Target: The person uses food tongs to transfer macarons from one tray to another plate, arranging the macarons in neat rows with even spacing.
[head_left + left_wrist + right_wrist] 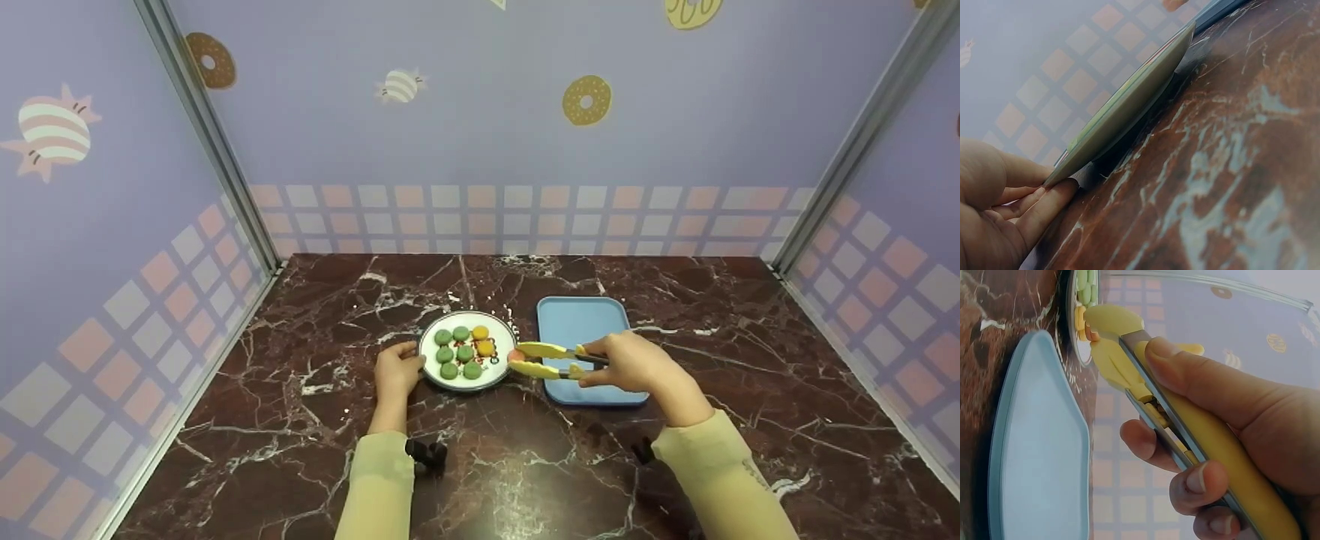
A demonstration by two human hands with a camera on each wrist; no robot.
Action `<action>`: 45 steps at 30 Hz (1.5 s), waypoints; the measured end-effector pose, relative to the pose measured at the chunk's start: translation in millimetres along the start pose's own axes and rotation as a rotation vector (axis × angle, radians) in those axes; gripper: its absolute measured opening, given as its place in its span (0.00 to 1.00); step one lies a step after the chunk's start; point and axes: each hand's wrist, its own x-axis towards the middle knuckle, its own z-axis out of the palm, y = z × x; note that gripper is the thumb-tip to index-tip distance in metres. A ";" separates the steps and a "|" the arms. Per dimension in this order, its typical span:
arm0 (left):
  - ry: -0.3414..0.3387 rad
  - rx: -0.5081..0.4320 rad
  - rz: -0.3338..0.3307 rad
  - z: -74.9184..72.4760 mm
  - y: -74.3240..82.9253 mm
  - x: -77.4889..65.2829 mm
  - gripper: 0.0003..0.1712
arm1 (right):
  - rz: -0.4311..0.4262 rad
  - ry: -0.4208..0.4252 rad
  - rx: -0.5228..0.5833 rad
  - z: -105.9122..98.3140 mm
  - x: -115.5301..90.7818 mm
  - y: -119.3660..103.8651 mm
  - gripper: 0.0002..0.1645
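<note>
My left hand (397, 371) pinches the left rim of a white round plate (429, 354), thumb above and fingers under the edge in the left wrist view. Several green round pieces (465, 352) and two yellow-orange ones (486, 347) lie on the plate. Yellow-tipped tongs (544, 350) are gripped in my right hand (634, 364), with the thumb on one arm and fingers curled round the other. Between the tongs' tips, an orange-pink round piece (516, 357) is held at the plate's right rim.
A light blue rectangular tray (577, 319) lies right of the plate, partly under the tongs and right hand. Dark red marble tabletop (510, 465) surrounds both. Patterned panels (480, 135) stand at the back and both sides.
</note>
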 end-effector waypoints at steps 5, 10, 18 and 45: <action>-0.011 0.005 0.004 0.1 0.6 -1.0 0.21 | -0.005 -0.009 -0.014 4.1 9.4 -7.7 0.22; -0.002 0.015 0.013 0.5 0.6 -0.4 0.21 | -0.018 -0.025 -0.018 7.2 18.4 -14.3 0.17; 0.011 0.032 0.021 0.4 0.3 0.1 0.21 | -0.004 -0.071 -0.019 9.5 28.7 -19.7 0.09; 0.005 0.005 0.012 -0.1 0.3 0.4 0.21 | -0.009 -0.112 -0.045 4.5 37.8 -26.8 0.14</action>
